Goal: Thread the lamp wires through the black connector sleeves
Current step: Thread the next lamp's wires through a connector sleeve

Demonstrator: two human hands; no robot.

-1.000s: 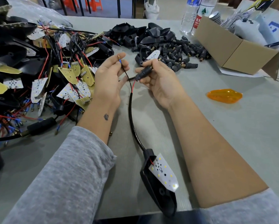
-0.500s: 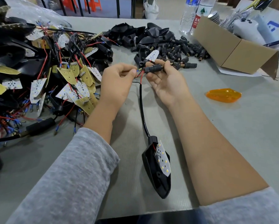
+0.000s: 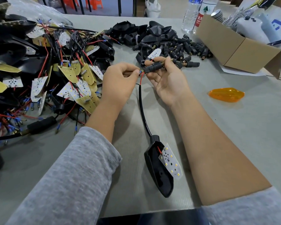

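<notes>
My right hand (image 3: 166, 78) grips a black connector sleeve (image 3: 152, 68) with a brass threaded end, held level above the table. My left hand (image 3: 120, 78) pinches the red and blue-tipped lamp wires (image 3: 141, 77) right at the sleeve's left opening. From there a black sheathed cable (image 3: 142, 111) runs down to a black lamp housing (image 3: 159, 174) lying on the table with a white LED board (image 3: 170, 163) resting on it.
A tangle of LED boards, wires and housings (image 3: 55, 70) fills the left. Loose black sleeves (image 3: 185, 49) and housings (image 3: 144, 33) lie behind my hands. A cardboard box (image 3: 234, 47) and bottles (image 3: 200, 15) stand at the back right; an orange lens (image 3: 226, 95) lies right.
My left hand brought the wire ends from up in the air over to the sleeve's opening. The sleeve turned level, and the cable and lamp housing slid slightly across the table.
</notes>
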